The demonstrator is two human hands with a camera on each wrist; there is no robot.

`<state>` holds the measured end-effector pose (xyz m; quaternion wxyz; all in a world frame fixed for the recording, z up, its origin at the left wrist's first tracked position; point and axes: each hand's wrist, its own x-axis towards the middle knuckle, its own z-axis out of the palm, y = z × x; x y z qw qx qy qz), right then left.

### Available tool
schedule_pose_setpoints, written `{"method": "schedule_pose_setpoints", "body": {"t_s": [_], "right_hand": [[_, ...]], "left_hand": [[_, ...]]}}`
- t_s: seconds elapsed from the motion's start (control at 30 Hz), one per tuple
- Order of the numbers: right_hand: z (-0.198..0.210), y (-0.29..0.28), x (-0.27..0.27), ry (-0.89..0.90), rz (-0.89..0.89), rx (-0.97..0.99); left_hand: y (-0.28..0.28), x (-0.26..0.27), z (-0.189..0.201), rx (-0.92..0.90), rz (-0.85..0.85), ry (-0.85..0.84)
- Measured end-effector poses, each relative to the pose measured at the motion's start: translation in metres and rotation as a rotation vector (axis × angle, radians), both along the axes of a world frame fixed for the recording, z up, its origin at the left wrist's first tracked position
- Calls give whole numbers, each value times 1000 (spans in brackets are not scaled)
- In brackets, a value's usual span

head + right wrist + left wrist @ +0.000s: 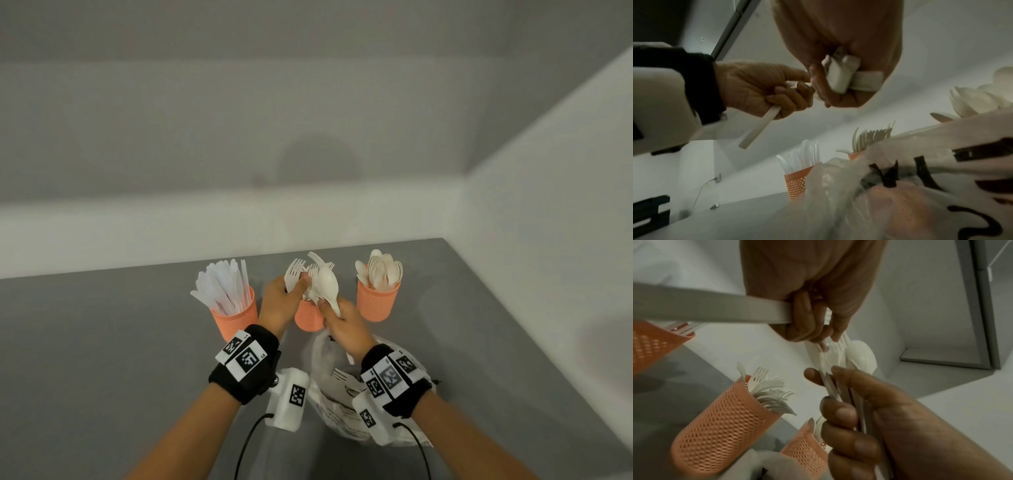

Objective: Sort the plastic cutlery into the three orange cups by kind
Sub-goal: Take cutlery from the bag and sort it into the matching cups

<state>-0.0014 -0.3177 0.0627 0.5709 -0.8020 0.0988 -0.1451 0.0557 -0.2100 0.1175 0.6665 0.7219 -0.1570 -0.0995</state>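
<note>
Three orange mesh cups stand in a row on the grey table: the left cup (236, 317) holds knives, the middle cup (308, 318) forks, the right cup (376, 301) spoons. Above the middle cup my right hand (330, 311) grips a bundle of white cutlery by the handles, with a spoon (329, 282) on top. My left hand (294, 291) pinches one white fork (293, 275) beside that bundle. In the left wrist view the left fingertips (818, 337) meet the bundle's heads, near the spoon (861, 355). The fork's handle (760, 128) sticks out below my left hand.
A crumpled clear plastic bag (334, 397) with more cutlery inside lies on the table right under my right wrist. White walls close the table at the back and on the right. Bare grey tabletop (102, 359) stretches to the left.
</note>
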Motion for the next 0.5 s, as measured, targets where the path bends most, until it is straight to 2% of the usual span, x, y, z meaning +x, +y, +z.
{"method": "schedule_pose_setpoints", "body": {"t_s": [0.17,0.33,0.5], "right_hand": [[8,-1,-6,86,94,184],[19,4,-6,135,125,441],[28,11,-3,213,119,576]], "left_hand": [[5,-5,0,16,-41,57],[2,1,-9,-61,-40,221],[-5,-4,-14,-156,20,242]]}}
